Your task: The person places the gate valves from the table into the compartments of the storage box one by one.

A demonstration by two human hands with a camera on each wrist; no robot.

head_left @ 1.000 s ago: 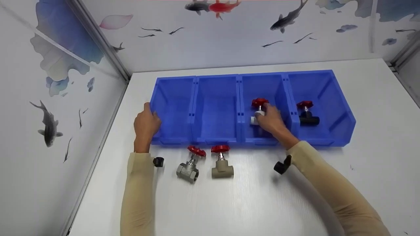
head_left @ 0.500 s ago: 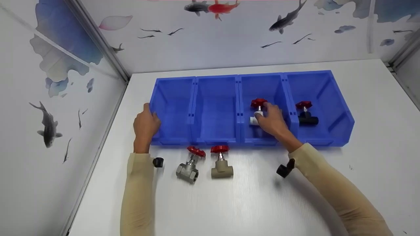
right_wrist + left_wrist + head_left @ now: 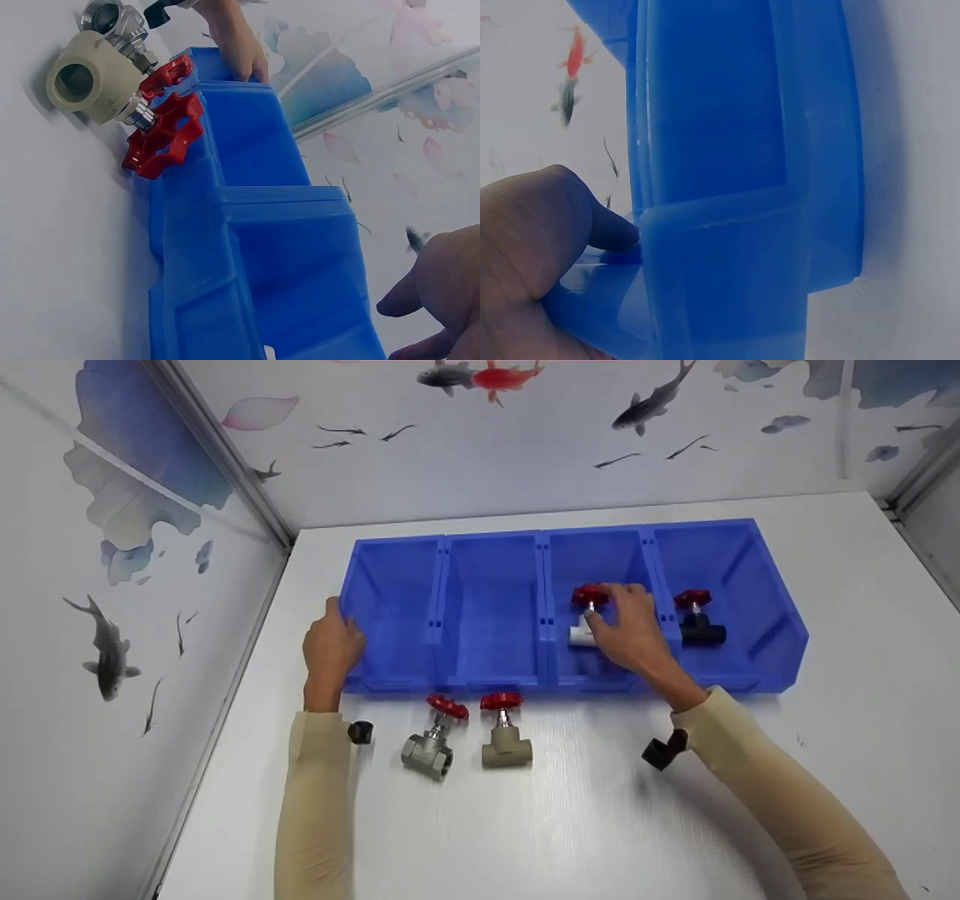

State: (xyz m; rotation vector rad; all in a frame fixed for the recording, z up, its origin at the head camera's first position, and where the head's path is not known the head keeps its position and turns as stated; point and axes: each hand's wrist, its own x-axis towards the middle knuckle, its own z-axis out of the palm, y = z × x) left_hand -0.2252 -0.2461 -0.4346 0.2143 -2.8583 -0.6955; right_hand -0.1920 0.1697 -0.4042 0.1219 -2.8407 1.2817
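"Where's the white valve point(image 3: 582, 637)?"

"In the bins point(image 3: 492, 619), third compartment from the left. The right hand point(image 3: 628, 631) covers its right end."

"Are the fingers clamped on it?"

"Thumb and fingers stand apart beside it; whether a fingertip touches its red wheel point(image 3: 587, 595), I can't tell. The right wrist view catches only a white sliver at its bottom edge."

"And the left hand point(image 3: 332, 645)?"

"Clamped on the bins' left wall. The left wrist view shows its thumb against the blue, but most other fingers are hidden."

"Other valves?"

"A black valve point(image 3: 705, 634) in the bins' rightmost compartment, left end hidden behind the compartment wall. A metal valve point(image 3: 427, 753) and a tan valve point(image 3: 507, 751) lie in front of the bins, the metal one further left."
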